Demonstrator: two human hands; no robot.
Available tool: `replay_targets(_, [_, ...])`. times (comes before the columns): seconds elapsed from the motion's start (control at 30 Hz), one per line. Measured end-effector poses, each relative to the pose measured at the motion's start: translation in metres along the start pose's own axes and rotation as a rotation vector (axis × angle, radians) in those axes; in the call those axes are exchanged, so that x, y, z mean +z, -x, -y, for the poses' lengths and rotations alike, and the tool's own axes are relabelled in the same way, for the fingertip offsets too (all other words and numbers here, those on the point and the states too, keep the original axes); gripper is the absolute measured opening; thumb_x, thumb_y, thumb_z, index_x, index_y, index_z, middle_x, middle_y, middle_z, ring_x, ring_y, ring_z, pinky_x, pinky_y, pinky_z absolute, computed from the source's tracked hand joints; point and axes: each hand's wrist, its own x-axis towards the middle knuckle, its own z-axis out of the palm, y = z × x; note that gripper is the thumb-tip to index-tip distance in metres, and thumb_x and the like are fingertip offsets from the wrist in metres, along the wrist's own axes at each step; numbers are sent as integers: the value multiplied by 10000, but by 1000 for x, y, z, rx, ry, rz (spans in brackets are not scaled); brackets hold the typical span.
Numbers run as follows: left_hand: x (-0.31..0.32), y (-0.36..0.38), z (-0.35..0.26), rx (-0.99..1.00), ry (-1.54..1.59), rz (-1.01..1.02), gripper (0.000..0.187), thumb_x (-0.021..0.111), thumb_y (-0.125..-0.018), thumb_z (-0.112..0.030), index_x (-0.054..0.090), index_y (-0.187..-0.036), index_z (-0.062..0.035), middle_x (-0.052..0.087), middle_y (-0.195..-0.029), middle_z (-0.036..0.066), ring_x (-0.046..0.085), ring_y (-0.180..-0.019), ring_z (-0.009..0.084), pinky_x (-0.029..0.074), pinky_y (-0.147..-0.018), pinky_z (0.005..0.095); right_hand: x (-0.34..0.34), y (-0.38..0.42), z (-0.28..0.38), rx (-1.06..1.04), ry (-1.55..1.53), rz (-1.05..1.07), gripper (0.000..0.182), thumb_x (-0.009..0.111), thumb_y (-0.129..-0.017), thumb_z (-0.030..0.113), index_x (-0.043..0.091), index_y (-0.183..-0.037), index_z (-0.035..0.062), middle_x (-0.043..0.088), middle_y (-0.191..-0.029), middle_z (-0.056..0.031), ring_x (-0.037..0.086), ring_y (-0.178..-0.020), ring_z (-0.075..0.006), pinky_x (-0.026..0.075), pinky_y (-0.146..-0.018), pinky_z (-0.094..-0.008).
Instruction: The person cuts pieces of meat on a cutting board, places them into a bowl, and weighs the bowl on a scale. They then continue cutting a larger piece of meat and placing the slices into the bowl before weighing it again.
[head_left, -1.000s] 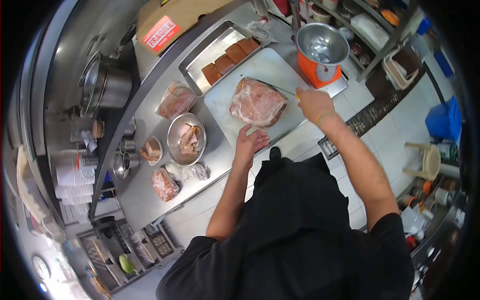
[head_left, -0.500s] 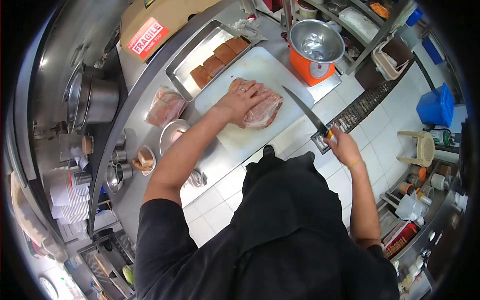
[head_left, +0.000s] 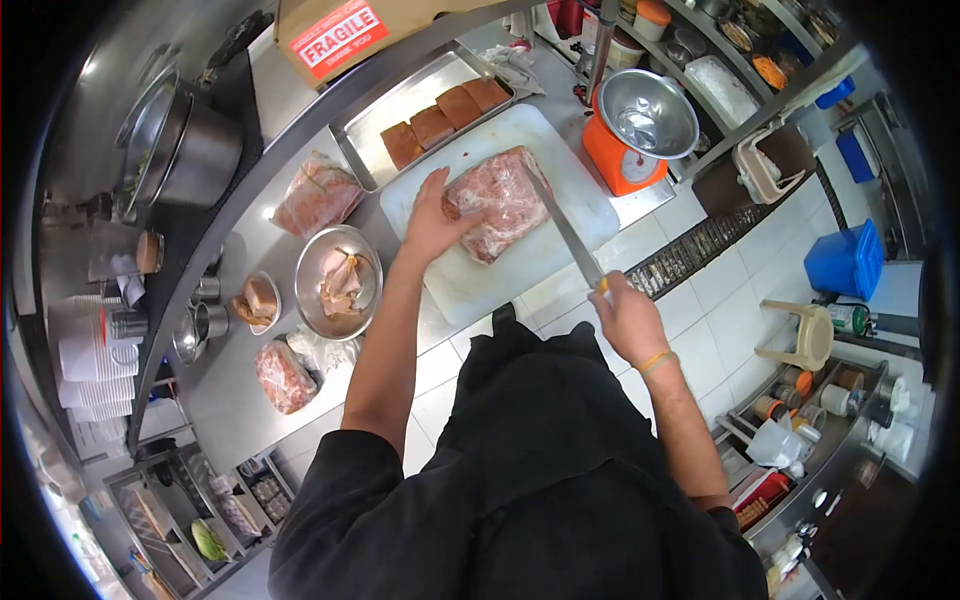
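A slab of raw meat (head_left: 495, 205), pale with fat and a shiny surface, lies on the white cutting board (head_left: 570, 235). At its left side is my left hand (head_left: 440, 222), fingers stretched out and thumb toward the meat's lower edge. My right hand (head_left: 630, 318) is wrapped round the yellow handle of a long knife (head_left: 574, 240). The blade slants up and left, its tip end overlapping the meat's right edge.
Above the board, a metal tray (head_left: 370, 140) holds several brown slabs (head_left: 432, 126). Wrapped meat (head_left: 318, 195), a steel bowl of meat pieces (head_left: 340, 284) and a smaller meat packet (head_left: 285, 377) stand left. An orange scale (head_left: 618, 150) carries a steel bowl (head_left: 648, 112) at right.
My left hand has slid off the meat's top to its left side. The meat now lies turned with another face showing. My right hand brought the knife left, over the meat's right edge.
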Motion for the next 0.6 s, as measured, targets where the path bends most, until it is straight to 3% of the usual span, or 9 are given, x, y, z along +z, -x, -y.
replay_targets(0.07, [-7, 12, 13, -67, 43, -33, 869, 888, -794, -346, 507, -1495, -1, 501, -1541, 223, 482, -1443, 374, 388, -1214, 430, -2, -11, 26, -4, 60, 65, 318, 639, -1026, 275, 537, -1133, -7, 721, -858, -263, 708, -833, -476, 551, -740, -572])
replay_targets(0.17, [-17, 13, 6, 29, 0, -16, 815, 888, -775, -310, 540, -1459, -34, 545, -1477, 199, 517, -1393, 383, 421, -1182, 437, -2, -27, 55, -2, 128, 133, 331, 635, -1028, 278, 532, -1144, -14, 727, -885, -262, 716, -856, -463, 560, -759, -562])
replay_targets(0.37, [-10, -7, -20, 52, -88, 103, 886, 926, -692, -336, 539, -1451, -96, 573, -1407, 156, 554, -1321, 385, 461, -1133, 445, 3, -37, 80, 6, 207, 163, 315, 619, -1034, 259, 524, -1146, -20, 730, -891, -266, 716, -869, -468, 557, -772, -566])
replay_targets(0.5, [-9, -15, -25, -20, -160, 166, 985, 949, -643, -376, 504, -1483, -117, 550, -1447, 138, 542, -1339, 398, 466, -1133, 464, -1, -36, 91, 1, 225, 156, 324, 628, -1032, 258, 524, -1151, -24, 726, -877, -267, 710, -854, -477, 554, -761, -571])
replay_targets(0.6, [-13, -20, -29, -63, -155, 220, 1048, 962, -616, -400, 477, -1504, -128, 525, -1485, 138, 520, -1368, 417, 462, -1148, 473, -6, -35, 102, 19, 280, 208, 323, 602, -1037, 258, 525, -1158, -32, 748, -917, -247, 743, -881, -436, 587, -786, -533])
